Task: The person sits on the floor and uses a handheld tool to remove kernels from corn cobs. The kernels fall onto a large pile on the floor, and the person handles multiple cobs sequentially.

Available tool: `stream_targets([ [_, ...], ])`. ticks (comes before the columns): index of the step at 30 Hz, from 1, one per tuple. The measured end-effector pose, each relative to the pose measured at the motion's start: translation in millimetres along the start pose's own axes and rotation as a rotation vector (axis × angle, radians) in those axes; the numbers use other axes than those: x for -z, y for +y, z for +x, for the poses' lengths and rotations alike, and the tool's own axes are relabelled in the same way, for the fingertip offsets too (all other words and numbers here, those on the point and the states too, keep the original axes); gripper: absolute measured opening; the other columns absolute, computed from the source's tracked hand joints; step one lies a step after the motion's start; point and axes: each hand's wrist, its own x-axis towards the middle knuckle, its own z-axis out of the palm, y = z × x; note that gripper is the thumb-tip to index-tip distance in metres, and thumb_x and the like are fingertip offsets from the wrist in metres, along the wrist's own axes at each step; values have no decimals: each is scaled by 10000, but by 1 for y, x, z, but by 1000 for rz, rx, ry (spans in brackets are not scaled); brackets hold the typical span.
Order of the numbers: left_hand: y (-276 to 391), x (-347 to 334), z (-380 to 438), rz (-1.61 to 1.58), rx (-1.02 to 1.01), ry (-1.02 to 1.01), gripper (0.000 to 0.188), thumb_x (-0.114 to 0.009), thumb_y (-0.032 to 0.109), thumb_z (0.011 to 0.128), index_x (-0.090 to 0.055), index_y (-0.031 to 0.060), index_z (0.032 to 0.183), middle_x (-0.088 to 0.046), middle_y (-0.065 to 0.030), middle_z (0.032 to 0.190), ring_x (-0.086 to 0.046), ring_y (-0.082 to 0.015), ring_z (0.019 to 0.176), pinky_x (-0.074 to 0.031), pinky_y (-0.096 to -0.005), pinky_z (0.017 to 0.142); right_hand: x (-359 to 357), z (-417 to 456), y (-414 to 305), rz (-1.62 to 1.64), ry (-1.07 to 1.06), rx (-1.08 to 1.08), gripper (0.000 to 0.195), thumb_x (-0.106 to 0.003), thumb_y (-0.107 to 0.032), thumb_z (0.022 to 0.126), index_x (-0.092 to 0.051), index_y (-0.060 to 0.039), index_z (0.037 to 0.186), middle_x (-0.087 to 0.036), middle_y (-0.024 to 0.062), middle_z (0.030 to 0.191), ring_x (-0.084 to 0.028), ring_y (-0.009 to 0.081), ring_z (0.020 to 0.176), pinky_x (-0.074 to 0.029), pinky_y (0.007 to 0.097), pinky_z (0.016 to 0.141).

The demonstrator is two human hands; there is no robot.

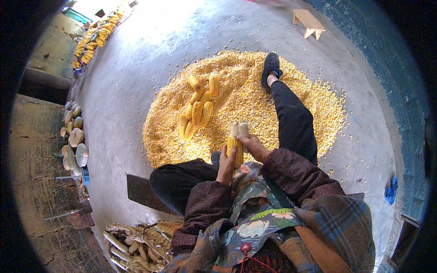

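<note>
My left hand [226,165] grips a yellow ear of corn [232,144] by its lower part; the far end of this ear is pale and stripped of kernels. A bare corn cob [243,129] lies alongside it, with my right hand [253,146] closed around it. Both hands are close together over my lap, above a floral apron [263,221]. In front of them spreads a wide heap of loose corn kernels [245,99]. Several unshelled ears of corn [198,107] rest in a small pile on the heap, left of my hands.
My outstretched leg [293,119] crosses the heap on the right. Behind my left side stands a basket [136,245] with bare cobs and husks. Gourds [73,136] line the left wall, more corn ears [99,36] beyond them. A wooden stool [308,22] stands far right.
</note>
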Motion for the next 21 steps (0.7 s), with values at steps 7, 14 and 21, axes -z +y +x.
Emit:
stream_targets([
  [7, -8, -14, 1, 231, -193, 27, 417, -546, 366, 936, -451, 53, 1195, -555, -75, 1033, -578, -152, 838, -491, -291, 696, -2, 15, 15, 164, 18, -23, 329, -663, -313, 856, -599, -42, 1032, -605, 20, 910, -589, 138, 821, -469, 295, 724],
  [14, -9, -3, -1, -571, 281, -240, 477, -392, 543, 944, -437, 146, 1206, -551, -39, 959, -590, -166, 736, -519, -308, 612, -4, -1, -6, -94, 108, 168, 368, -652, -413, 856, -613, -60, 952, -584, -13, 767, -551, 94, 690, -437, 280, 605],
  [21, -22, -9, 13, 214, -232, 50, 469, -489, 407, 957, -400, 101, 1301, -528, -74, 1083, -572, -158, 878, -490, -292, 721, -6, 18, 5, 138, -63, -34, 468, -642, -415, 861, -557, -17, 1091, -595, 48, 982, -574, 149, 878, -462, 291, 736],
])
